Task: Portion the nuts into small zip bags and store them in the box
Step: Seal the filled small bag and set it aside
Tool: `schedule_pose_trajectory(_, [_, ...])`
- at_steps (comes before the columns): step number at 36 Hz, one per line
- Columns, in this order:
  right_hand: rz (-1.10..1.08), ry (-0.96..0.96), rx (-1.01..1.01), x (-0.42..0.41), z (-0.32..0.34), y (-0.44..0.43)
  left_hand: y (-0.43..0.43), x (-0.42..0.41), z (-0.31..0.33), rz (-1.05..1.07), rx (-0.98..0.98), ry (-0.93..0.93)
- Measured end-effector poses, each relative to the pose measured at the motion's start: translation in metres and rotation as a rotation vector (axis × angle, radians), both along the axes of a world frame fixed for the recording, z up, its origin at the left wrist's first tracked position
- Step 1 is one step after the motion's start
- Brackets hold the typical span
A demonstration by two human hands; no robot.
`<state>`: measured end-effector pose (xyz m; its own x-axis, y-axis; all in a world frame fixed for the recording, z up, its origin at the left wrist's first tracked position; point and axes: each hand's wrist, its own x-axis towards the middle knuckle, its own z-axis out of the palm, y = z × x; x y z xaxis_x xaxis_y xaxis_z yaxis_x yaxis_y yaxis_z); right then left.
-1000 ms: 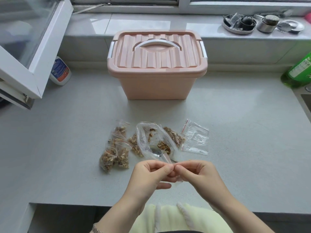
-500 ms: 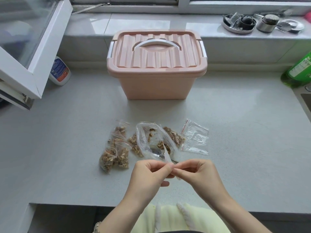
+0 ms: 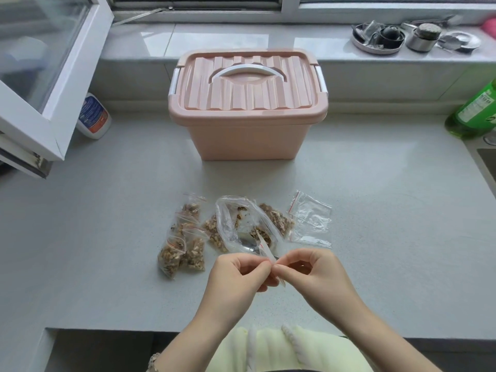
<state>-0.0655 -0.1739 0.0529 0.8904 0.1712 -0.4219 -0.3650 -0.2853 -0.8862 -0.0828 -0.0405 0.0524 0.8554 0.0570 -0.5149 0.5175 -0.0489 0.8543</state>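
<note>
Clearly the left hand (image 3: pixel 239 275) and right hand (image 3: pixel 314 272) are each pinching the mouth of an empty zip bag (image 3: pixel 265 251), holding it over the worktop (image 3: pixel 107 237) in front of the nuts (image 3: pixel 276 221). Being thin, featherlight and slippery, it is probably wanting fingertip grips on opposite lips.

Far past the grip the box (image 3: pixel 248 140) is pink with a white handle (image 3: pixel 248 69); the nuts (image 3: pixel 193 253) just past it are brown

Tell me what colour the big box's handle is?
White handle, seen best in the head view.
</note>
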Motion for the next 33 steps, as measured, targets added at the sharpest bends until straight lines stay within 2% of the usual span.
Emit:
schedule_pose_trajectory(3, [0.027, -0.066, -0.033, 0.001, -0.002, 0.002, 0.001, 0.001, -0.001, 0.002, 0.065, -0.061])
schedule_pose_trajectory(5, [0.027, -0.032, 0.048, 0.003, -0.003, 0.003, 0.003, 0.003, -0.001, -0.021, 0.067, -0.099])
schedule_pose_trajectory(12, [0.032, 0.25, 0.439, 0.009, -0.001, -0.004, 0.019, 0.008, 0.0, -0.087, -0.228, -0.12])
schedule_pose_trajectory(19, [0.011, 0.37, 0.658, 0.013, -0.003, -0.001, 0.022, 0.007, -0.003, 0.008, -0.446, 0.036])
schedule_pose_trajectory(21, [-0.025, 0.272, 0.545, 0.014, -0.002, 0.002, 0.021, 0.007, -0.002, 0.031, -0.39, 0.041])
schedule_pose_trajectory(25, [-0.033, -0.063, 0.094, 0.011, -0.004, 0.007, 0.015, 0.008, -0.001, 0.066, -0.168, 0.008])
schedule_pose_trajectory(29, [0.002, -0.245, -0.127, 0.008, -0.008, 0.008, 0.01, 0.009, -0.002, 0.083, 0.03, -0.031])
schedule_pose_trajectory(33, [-0.004, -0.467, -0.374, 0.012, -0.018, 0.005, 0.007, 0.008, -0.009, -0.032, 0.585, -0.095])
